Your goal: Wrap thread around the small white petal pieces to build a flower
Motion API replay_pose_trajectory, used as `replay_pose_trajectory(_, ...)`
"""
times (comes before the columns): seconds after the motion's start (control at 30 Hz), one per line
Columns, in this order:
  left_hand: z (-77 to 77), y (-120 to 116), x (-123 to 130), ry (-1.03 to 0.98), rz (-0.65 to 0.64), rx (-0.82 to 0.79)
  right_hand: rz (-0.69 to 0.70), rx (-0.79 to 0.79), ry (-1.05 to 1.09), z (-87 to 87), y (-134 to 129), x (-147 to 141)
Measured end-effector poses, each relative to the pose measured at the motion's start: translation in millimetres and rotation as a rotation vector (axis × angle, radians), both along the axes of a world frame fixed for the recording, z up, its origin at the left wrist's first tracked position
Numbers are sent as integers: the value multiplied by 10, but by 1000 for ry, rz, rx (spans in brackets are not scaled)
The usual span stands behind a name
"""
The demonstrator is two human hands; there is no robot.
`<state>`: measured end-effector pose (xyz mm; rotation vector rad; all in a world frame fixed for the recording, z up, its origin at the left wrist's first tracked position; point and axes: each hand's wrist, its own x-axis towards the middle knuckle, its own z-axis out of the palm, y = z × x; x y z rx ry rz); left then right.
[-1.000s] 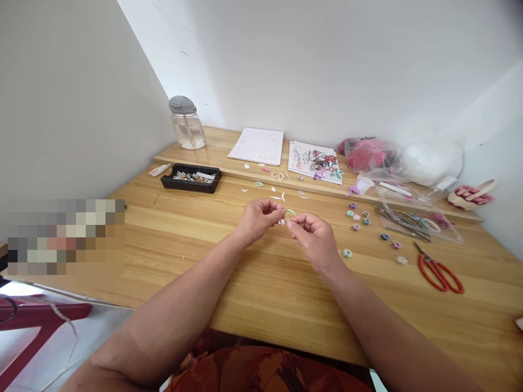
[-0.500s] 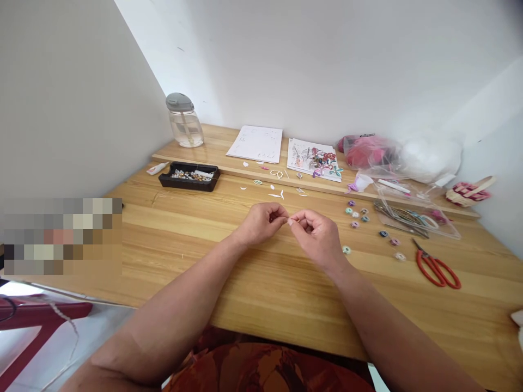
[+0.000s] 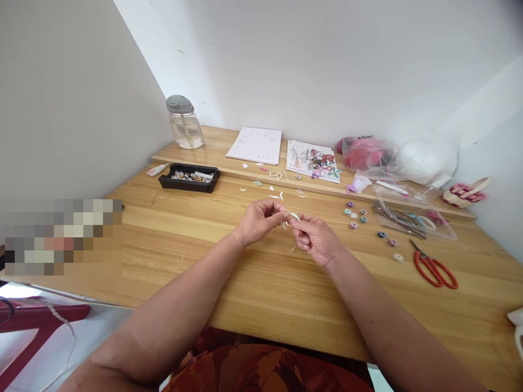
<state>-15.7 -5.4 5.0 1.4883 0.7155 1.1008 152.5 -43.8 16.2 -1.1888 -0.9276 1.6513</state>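
Over the middle of the table, my left hand (image 3: 261,223) and my right hand (image 3: 318,239) meet at the fingertips. A small curved, pale green leaf-shaped piece (image 3: 295,216) is pinched between them. My left thumb and forefinger grip its left end, and my right thumb and forefinger press on its right end. A short pale strand or sliver (image 3: 285,225) shows just below the fingers; its kind is too small to tell. A thin strand with a little loop (image 3: 292,250) hangs beneath my right hand. Both hands are closed.
Paper-like white pieces (image 3: 275,196) and a green leaf outline (image 3: 257,183) lie beyond my hands. A black bead tray (image 3: 163,179) stands left. To the right are several thread bobbins (image 3: 353,215), red-handled scissors (image 3: 435,269) and a clear tool tray (image 3: 451,235). A raised shelf (image 3: 220,139) runs behind.
The green leaf-shaped piece now shows between my fingertips. My right hand has turned and shifted slightly down, its fingers curled under. A pale green bobbin near my right wrist is no longer visible.
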Motion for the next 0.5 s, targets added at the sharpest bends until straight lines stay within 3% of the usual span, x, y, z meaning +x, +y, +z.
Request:
replay_pose_trajectory(0.2,-10,-1,28,-21,54,-85,55,23,-29,-12,-18,-20)
replay_pose_trajectory(0.5,-45,25,18,-42,96,-160,-153,367,-404,23,-26,6)
